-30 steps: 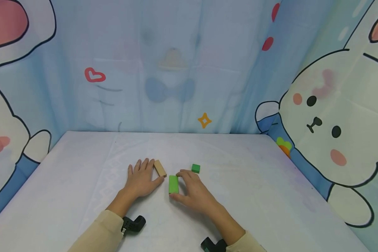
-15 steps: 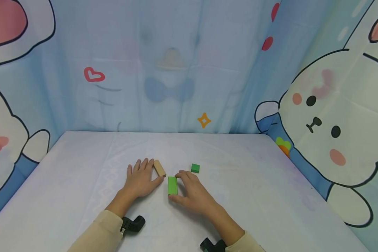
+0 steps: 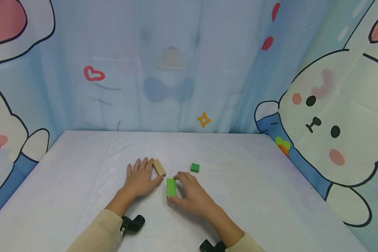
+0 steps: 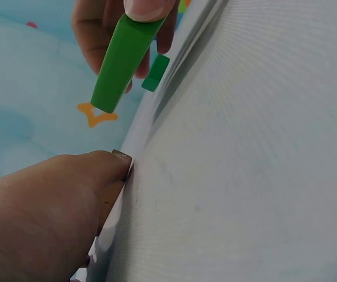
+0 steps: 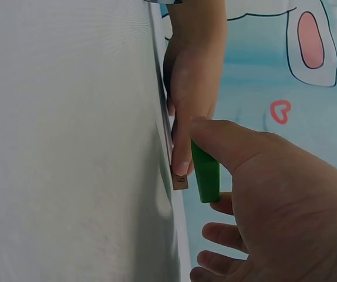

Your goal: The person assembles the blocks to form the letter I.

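In the head view, my right hand pinches a bright green block lengthwise, thumb on its near end and a fingertip at its far end. Seen from the right wrist, this green block looks lifted off the table. My left hand lies with its fingers extended, thumb and index finger beside a plain wooden block. The thumb touches the near end of that block, which bears a small dark mark in the right wrist view. A darker green small block sits beyond my right hand, apart from both hands.
A white cloth covers the table. Behind it hangs a blue curtain printed with cartoon rabbits, hearts and a star. Black wrist cameras are strapped at both sleeves.
My right hand has drawn the bright green block slightly toward me and to the left. The left hand, the wooden block and the small green block stay in place.
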`<state>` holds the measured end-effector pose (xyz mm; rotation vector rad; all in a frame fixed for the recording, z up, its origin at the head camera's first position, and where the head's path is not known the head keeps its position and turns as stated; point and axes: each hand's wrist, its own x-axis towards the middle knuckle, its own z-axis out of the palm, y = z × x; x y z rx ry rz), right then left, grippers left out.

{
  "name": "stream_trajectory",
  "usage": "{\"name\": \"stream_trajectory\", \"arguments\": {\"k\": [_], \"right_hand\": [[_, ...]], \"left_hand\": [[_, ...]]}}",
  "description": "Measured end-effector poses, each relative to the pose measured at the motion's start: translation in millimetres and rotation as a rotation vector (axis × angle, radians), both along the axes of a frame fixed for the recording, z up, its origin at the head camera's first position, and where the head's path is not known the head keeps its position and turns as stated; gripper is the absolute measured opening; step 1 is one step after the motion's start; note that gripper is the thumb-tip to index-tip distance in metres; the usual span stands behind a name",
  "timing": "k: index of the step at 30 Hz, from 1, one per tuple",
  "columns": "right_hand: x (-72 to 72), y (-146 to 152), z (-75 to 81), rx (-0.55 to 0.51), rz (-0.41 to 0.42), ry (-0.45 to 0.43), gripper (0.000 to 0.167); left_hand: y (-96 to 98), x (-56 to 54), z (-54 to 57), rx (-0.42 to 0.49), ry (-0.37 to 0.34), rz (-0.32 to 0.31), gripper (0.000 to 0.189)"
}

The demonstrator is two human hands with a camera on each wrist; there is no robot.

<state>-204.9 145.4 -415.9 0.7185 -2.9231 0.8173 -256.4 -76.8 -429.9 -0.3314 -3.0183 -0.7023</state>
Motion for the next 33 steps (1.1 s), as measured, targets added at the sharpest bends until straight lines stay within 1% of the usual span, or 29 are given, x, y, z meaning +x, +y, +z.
{"name": "stream_trajectory", "arguments": {"k": [12, 33], "right_hand": [[2.7, -0.4, -0.1, 0.015, 0.009, -0.016, 0.065], [4.9, -1.3, -0.5, 0.034, 0.007, -0.02, 0.066]], "left_hand": [[-0.1, 0.9, 0.9, 0.003, 0.014, -0.006, 0.082], [-0.9, -0.8, 0.0, -0.004, -0.012, -0.005, 0.083]]}}
